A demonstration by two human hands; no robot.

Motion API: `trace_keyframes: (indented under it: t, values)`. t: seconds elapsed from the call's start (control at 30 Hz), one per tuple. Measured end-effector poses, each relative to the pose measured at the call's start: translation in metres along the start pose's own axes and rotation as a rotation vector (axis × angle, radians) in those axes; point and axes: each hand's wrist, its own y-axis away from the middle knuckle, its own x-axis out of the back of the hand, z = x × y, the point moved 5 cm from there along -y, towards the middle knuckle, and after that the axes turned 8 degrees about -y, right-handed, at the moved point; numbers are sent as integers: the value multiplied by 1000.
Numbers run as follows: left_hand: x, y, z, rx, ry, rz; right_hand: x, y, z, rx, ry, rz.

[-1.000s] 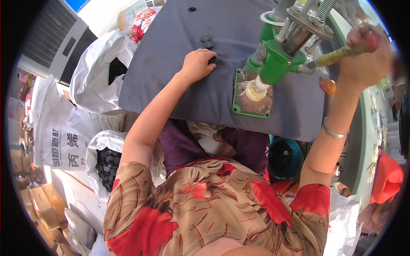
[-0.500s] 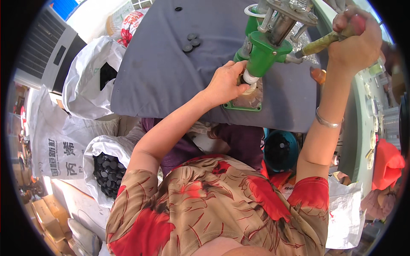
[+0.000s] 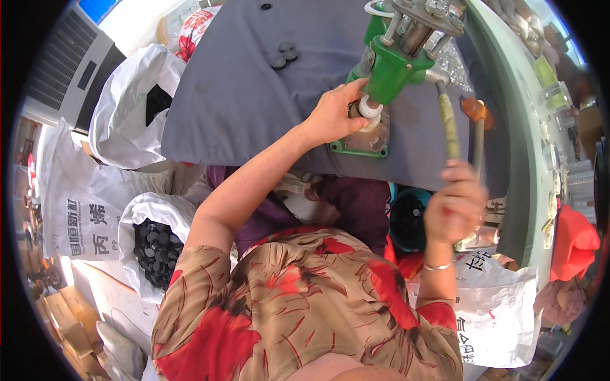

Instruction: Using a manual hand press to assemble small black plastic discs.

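A green hand press (image 3: 392, 71) stands on the cloth-covered table, its white rounded tip (image 3: 370, 106) low over the base plate (image 3: 359, 152). Beside that tip is my left hand (image 3: 332, 116), with thumb and fingers curled in around a small piece on the plate. That piece is mostly hidden by the fingers and the tip, so its kind does not show. My right hand (image 3: 456, 202), blurred by motion, is closed round the lower end of the press lever (image 3: 449, 127), which is wrapped in yellowish tape and points down toward me.
A mallet (image 3: 476, 111) with an orange-brown head lies right of the lever. Several black discs (image 3: 284, 56) rest on the grey cloth (image 3: 235, 101). White sacks (image 3: 127, 222) at the left hold black caps; a teal bucket (image 3: 410, 219) stands below the table edge.
My right hand has swung the lever from the upper right down toward my body. The mallet's handle has come into sight. My left hand stays at the press base.
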Motion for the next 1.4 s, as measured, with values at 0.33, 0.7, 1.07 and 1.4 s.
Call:
trace_keyframes:
  t: [0.33,0.7,1.07,1.4]
  values:
    - [1,4,1,96,35,4,8,-24,-4,-31,23,-12]
    - [168,141,17,285,-246,262,14,-174,75,-197,-139,381]
    - [297,265,50,719,-1045,277,15,-174,99,-237,-121,519]
    - [149,0,-75,263,-867,285,16,-180,91,-2,299,291]
